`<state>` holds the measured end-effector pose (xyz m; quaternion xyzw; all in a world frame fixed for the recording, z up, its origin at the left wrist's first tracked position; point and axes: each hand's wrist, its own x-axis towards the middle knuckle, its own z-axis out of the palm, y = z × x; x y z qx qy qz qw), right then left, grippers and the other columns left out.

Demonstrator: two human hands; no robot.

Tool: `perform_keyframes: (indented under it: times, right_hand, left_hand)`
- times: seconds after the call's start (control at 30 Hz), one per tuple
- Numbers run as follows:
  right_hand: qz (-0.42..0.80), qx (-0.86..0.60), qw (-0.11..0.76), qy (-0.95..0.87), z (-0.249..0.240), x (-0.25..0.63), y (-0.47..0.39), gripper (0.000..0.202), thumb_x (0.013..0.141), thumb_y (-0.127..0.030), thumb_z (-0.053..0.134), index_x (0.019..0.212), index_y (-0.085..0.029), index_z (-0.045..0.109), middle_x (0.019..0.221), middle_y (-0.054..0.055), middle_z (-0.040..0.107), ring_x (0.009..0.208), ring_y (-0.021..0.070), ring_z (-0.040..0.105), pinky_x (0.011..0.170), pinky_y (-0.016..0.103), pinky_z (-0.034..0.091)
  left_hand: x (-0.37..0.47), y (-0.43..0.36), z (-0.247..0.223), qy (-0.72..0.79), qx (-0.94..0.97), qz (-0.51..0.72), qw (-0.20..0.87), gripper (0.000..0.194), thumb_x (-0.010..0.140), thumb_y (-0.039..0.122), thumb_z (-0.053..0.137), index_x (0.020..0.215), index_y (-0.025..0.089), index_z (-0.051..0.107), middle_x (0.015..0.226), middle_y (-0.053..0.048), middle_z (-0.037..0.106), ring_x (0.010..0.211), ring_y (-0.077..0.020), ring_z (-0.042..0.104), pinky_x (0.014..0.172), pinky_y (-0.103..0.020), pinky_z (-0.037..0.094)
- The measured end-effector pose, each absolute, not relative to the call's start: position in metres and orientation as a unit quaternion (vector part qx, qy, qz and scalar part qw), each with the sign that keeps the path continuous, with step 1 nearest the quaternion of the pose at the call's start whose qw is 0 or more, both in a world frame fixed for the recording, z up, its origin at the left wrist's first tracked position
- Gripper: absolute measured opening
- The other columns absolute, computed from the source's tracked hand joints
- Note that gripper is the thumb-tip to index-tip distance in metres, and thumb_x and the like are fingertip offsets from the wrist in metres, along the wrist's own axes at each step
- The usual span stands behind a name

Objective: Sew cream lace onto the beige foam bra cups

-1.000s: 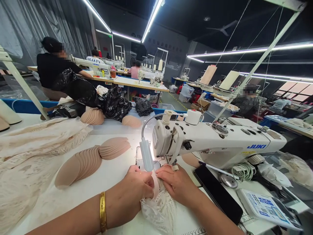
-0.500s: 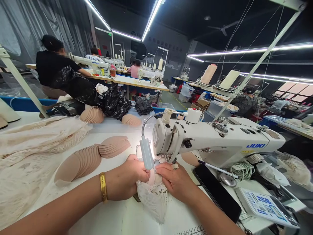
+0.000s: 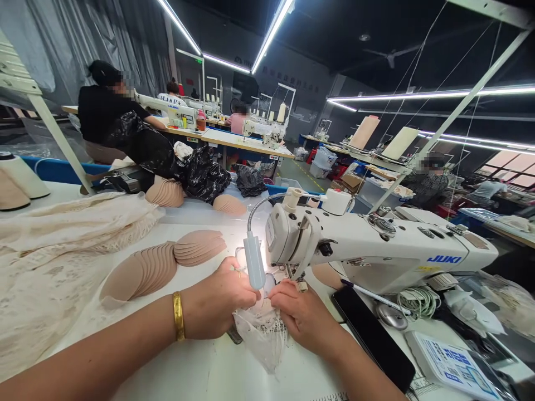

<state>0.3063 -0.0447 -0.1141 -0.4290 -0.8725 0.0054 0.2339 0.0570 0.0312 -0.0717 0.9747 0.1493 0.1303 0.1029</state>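
A white JUKI sewing machine (image 3: 384, 250) stands across the table, and a piece of cream lace fabric (image 3: 263, 340) lies in front of its needle area. My left hand (image 3: 221, 301), with a gold bangle at the wrist, pinches the fabric's left side. On the right side my right hand (image 3: 298, 312) has its fingers closed on the same fabric, close to the presser foot. A grey lamp (image 3: 253, 262) on a bent metal neck lights the spot and hides part of the fabric and the fingertips.
Fanned stacks of beige pads (image 3: 146, 270) and a heap of cream lace (image 3: 45, 289) lie to the left. At right are a black phone (image 3: 371, 337), a pen, a coiled cord and a white box (image 3: 451, 362). Several people sit at machines beyond.
The camera view has turned slightly left, so the scene sits further right. Both hands keep hold of the lace fabric, which has shifted slightly between them.
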Motion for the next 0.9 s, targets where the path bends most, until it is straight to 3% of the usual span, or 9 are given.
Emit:
perform_keyframes:
  times: [0.13,0.23,0.37,0.47,0.7,0.8,0.9]
  right_hand:
    - [-0.013,-0.464,0.244,-0.851,-0.112,0.309,-0.045,0.038,0.085,0.001,0.048,0.106,-0.026,0.064,0.100,0.005,0.075,0.082,0.0241,0.065,0.083,0.042,0.056]
    - [-0.037,-0.473,0.276,-0.836,-0.107,0.310,-0.044,0.037,0.090,-0.003,0.048,0.114,-0.026,0.064,0.092,0.006,0.073,0.082,0.0263,0.065,0.078,0.043,0.059]
    - [-0.018,-0.484,0.340,-0.806,-0.101,0.307,-0.041,0.031,0.095,-0.005,0.044,0.110,-0.022,0.065,0.101,0.010,0.074,0.098,0.0283,0.070,0.081,0.043,0.062]
    - [-0.001,-0.491,0.340,-0.802,-0.099,0.305,-0.040,0.027,0.098,-0.008,0.044,0.106,-0.022,0.066,0.104,0.011,0.075,0.103,0.0288,0.071,0.086,0.044,0.063]
    - [-0.026,-0.475,0.345,-0.809,-0.099,0.306,-0.046,0.024,0.100,-0.010,0.045,0.107,-0.022,0.064,0.099,0.010,0.074,0.092,0.0272,0.070,0.075,0.039,0.060]
    - [-0.011,-0.445,0.332,-0.832,-0.096,0.303,-0.051,0.026,0.101,-0.010,0.045,0.117,-0.024,0.061,0.094,0.006,0.074,0.084,0.0250,0.067,0.076,0.038,0.057]
    - [0.024,-0.397,0.313,-0.863,-0.095,0.296,-0.055,0.028,0.104,-0.022,0.055,0.133,-0.024,0.053,0.112,0.008,0.074,0.097,0.0263,0.067,0.085,0.041,0.055]
  left_hand:
    - [0.058,0.038,-0.070,0.152,0.978,0.109,0.094,0.021,0.077,0.010,0.067,0.093,0.024,0.065,0.079,0.000,0.070,0.084,-0.0242,0.065,0.098,-0.041,0.036]
    - [0.060,0.040,-0.064,0.152,0.978,0.105,0.094,0.019,0.078,0.009,0.062,0.089,0.024,0.066,0.081,-0.001,0.072,0.083,-0.0242,0.065,0.097,-0.041,0.036]
    - [0.062,0.039,-0.055,0.140,0.974,0.127,0.124,0.034,0.083,0.006,0.055,0.105,0.026,0.069,0.098,-0.003,0.077,0.091,-0.0250,0.068,0.096,-0.042,0.033]
    - [0.063,0.037,-0.054,0.140,0.971,0.139,0.136,0.042,0.084,0.005,0.054,0.116,0.028,0.068,0.103,-0.004,0.077,0.100,-0.0264,0.068,0.098,-0.043,0.032]
    - [0.056,0.040,-0.067,0.149,0.971,0.120,0.146,0.030,0.078,0.004,0.060,0.097,0.026,0.068,0.092,0.000,0.074,0.092,-0.0234,0.067,0.102,-0.039,0.035]
    - [0.049,0.040,-0.070,0.170,0.971,0.092,0.141,0.029,0.079,0.006,0.061,0.098,0.027,0.069,0.094,0.000,0.072,0.093,-0.0234,0.066,0.106,-0.042,0.033]
    - [0.047,0.033,-0.071,0.224,0.966,0.091,0.093,0.026,0.082,0.017,0.066,0.105,0.028,0.071,0.103,-0.006,0.070,0.098,-0.0295,0.063,0.104,-0.051,0.034]
